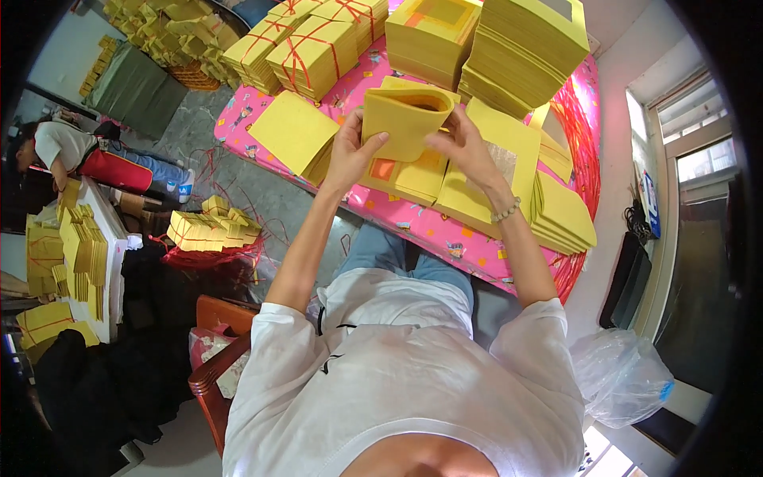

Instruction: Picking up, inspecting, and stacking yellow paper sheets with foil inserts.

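Between my two hands, a folded bundle of yellow paper sheets (405, 123) is held up above the table, its top edge bowed open. My left hand (354, 151) grips its left side, thumb across the front. On its right edge, the fingers of my right hand (465, 147) are closed, partly behind the paper. Beneath lie flat yellow paper stacks (421, 176), one with an orange patch. To the left rests a folded yellow paper stack (294, 133). By my right forearm is a stack of folded yellow paper (560, 215).
Tall yellow paper stacks (524, 48) and bundles tied with red string (314, 56) stand along the far side of the pink tablecloth (381, 208). Red strings (586, 151) hang at the right edge. A wooden chair (214, 381) is at my left; another person (79, 151) works at a table farther left.
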`<state>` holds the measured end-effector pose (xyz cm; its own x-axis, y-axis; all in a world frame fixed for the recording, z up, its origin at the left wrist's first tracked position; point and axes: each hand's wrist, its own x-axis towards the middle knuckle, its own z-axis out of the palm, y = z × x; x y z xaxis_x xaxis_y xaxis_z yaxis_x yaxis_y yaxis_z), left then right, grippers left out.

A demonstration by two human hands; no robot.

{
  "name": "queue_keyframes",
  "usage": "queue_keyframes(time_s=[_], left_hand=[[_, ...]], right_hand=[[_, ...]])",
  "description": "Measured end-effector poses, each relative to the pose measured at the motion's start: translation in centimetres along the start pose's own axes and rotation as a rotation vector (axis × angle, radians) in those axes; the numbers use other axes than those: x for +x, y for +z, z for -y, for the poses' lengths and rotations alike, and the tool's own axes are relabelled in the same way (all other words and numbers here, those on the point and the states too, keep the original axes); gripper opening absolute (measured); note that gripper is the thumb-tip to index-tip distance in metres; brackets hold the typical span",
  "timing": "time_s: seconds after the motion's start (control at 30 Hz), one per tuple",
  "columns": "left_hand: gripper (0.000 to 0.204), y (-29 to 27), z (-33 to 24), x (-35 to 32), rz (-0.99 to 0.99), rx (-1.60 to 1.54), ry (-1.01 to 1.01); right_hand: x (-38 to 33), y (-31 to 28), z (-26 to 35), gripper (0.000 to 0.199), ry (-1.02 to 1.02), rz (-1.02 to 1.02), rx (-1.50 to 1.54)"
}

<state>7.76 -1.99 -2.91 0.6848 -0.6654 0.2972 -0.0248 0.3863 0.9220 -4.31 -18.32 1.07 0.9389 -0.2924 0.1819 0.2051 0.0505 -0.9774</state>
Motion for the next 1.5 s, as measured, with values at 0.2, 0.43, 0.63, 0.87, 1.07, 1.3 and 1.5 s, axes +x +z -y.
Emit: queue_keyframes(time_s=[0.2,0.43,0.63,0.87,1.07,1.3,1.5], left_hand=[[0.042,-0.1,1.9,-0.9,0.011,0.121,0.066],[0.044,0.0,1.2,-0.5,-0.024,0.145,0.064],[0.04,1.5,-3.3,0.5,0.036,0.111,-0.127],[0.041,3.3,-4.6,1.0,0.032,0.074,-0.216],[0.047,3.7,-4.8,0.9,0.06,0.026,-0.255],[0.044,4.4,-4.9,0.4,0.022,-0.04,-0.259],[0.043,5.5,-3.8,-1.0,-0.074,0.027,-0.057]], right_hand=[[-0.1,0.2,-1.8,0.041,-0.085,0.071,-0.482],[0.5,0.1,-1.8,0.043,-0.069,0.05,-0.478],[0.2,0.1,-0.4,0.043,0.106,0.033,-0.137],[-0.3,-0.3,-0.3,0.042,0.277,-0.017,0.203],[-0.6,-0.2,0.1,0.04,0.266,-0.047,0.228],[-1.1,0.2,0.3,0.04,0.129,-0.108,0.02],[-2.4,0.5,0.7,0.047,0.023,-0.063,-0.071]])
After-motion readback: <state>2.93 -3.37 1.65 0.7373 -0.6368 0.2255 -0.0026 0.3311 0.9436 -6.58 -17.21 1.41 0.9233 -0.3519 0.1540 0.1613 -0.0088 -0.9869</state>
